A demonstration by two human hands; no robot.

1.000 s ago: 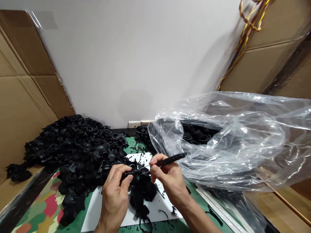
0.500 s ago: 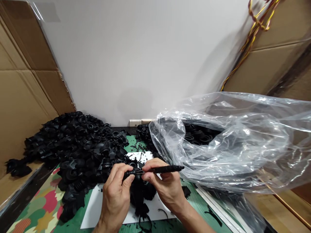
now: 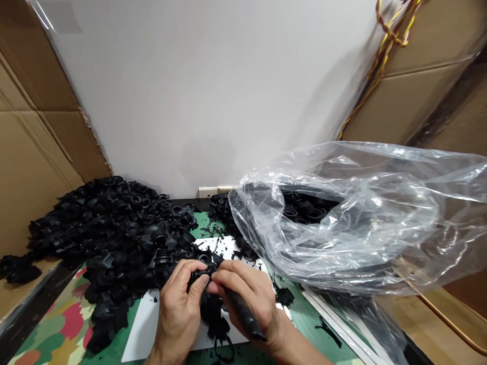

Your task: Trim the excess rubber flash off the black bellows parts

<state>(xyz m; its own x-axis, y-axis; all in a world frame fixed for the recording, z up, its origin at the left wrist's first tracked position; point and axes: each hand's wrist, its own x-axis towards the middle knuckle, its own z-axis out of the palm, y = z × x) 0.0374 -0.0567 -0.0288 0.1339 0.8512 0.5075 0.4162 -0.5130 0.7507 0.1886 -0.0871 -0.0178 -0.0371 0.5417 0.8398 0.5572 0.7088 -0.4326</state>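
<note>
Between the thumb and fingers of my left hand [image 3: 179, 306] is a small black ribbed rubber part [image 3: 198, 274]. My right hand [image 3: 254, 290] is closed around a slim black-handled tool [image 3: 243, 312], its handle slanting down toward me across the palm. The right fingertips meet the rubber part, and the tool's tip is hidden behind them. Below both hands, black rubber scraps [image 3: 217, 324] lie on a white sheet [image 3: 139, 329]. A large heap of similar ribbed rubber parts [image 3: 114, 218] rises just left of my left hand.
A clear plastic bag [image 3: 365, 243] holding black ringed parts [image 3: 304, 208] bulges on the right. Cardboard [image 3: 34, 137] walls the left side, and a pale wall [image 3: 228, 91] stands behind. Twisted yellow-red wires [image 3: 375, 71] hang at upper right. Green table surface [image 3: 300, 317] shows around the sheet.
My right hand has turned, so the tool's handle has swung from pointing right to pointing down toward me. The left hand keeps its pinch on the rubber part. The view has shifted slightly.
</note>
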